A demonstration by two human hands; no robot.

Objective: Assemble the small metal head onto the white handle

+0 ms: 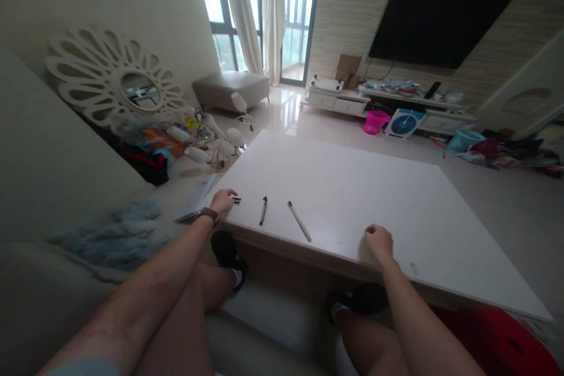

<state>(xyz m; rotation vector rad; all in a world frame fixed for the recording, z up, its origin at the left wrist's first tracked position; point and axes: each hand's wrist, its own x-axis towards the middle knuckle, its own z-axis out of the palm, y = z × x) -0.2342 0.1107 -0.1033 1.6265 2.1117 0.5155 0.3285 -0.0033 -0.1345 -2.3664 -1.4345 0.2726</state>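
At the near left edge of the white table (352, 182), my left hand (222, 201) has its fingers curled around small black pieces (237, 200), whose ends stick out to the right. Their exact kind is too small to make out. Right of that hand lies a black pen-like tool (263, 211) with an angled head. Farther right, a pale slim stick (299, 221) with a dark tip lies slanted. My right hand (379, 241) rests as a closed fist on the table's near edge, apart from these tools, and nothing shows in it.
A lamp with white shades (222, 144) and bagged items lie left of the table, below a flower-shaped mirror (141, 91). Beyond stand a bench (231, 87), a pink bin (376, 122) and a blue-white fan (404, 123). A red object (497, 341) sits at lower right.
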